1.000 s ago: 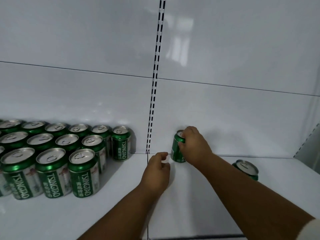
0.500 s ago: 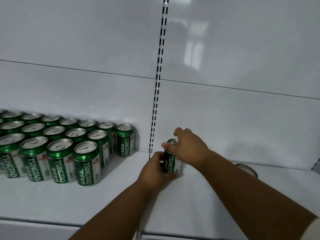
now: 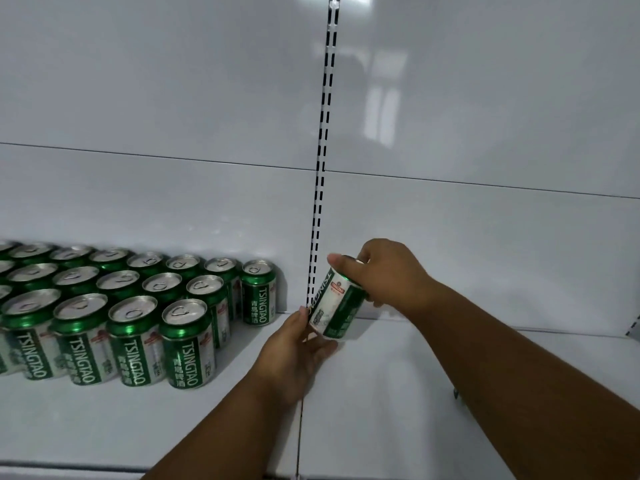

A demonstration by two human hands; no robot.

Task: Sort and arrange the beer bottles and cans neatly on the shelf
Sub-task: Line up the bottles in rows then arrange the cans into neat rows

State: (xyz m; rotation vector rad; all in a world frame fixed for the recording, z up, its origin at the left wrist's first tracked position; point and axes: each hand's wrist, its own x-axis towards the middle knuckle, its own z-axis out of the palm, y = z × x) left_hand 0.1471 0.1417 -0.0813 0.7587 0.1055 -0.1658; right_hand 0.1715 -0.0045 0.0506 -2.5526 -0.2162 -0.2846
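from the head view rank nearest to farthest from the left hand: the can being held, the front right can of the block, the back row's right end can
1. Held can, touching the left hand, tilted.
2. Front right can, just left of it.
3. Back end can, farther back by the wall.

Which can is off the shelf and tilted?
The can held between the right hand and left hand; it leans, while the cans in the block stand upright.
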